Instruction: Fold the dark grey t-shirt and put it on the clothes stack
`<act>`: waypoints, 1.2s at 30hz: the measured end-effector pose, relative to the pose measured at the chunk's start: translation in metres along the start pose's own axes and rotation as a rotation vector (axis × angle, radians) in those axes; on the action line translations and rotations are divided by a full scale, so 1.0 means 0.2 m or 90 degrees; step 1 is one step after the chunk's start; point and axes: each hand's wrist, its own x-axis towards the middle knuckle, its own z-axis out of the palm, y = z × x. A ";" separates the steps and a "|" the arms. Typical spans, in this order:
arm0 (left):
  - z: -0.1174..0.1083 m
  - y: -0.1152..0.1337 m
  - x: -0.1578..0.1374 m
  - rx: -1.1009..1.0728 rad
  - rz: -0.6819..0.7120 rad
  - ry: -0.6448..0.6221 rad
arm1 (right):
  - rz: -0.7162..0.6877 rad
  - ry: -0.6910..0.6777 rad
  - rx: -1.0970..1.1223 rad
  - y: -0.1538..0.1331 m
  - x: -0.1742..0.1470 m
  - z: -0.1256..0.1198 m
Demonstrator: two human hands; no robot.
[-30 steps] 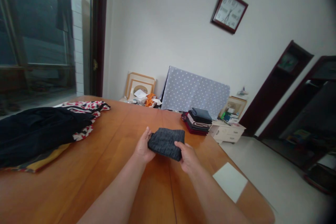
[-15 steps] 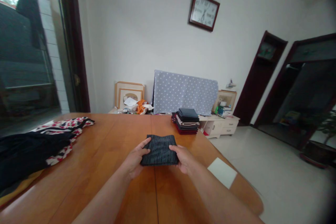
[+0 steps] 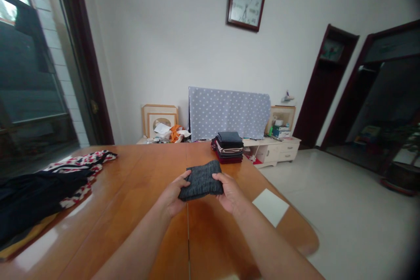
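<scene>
Between my two hands is a dark grey, flecked folded garment (image 3: 202, 180), held above the wooden table (image 3: 131, 183). My left hand (image 3: 175, 190) grips its left edge, thumb and a finger on top. On the opposite edge, my right hand (image 3: 229, 191) presses its thumb on top with the fingers underneath. The garment is a small rectangle, tilted up a little at the right; its exact kind I cannot tell. Beyond it, near the table's far right edge, stands a stack of folded clothes (image 3: 229, 148) in dark, striped and maroon colours.
Loose clothes (image 3: 39, 188), dark and red-white patterned, lie at the table's left. A pale square sheet (image 3: 271, 206) rests by the right edge. Behind the table are a white low cabinet (image 3: 282, 152) and a grey star-patterned cloth (image 3: 226, 113) over something flat.
Both hands have raised the folded garment slightly, and its right side now tips higher than its left. The head view has shifted a little.
</scene>
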 end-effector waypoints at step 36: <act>0.17 -0.21 -0.24 0.176 -0.016 -0.113 | 0.183 -0.009 0.110 0.25 -0.30 -0.15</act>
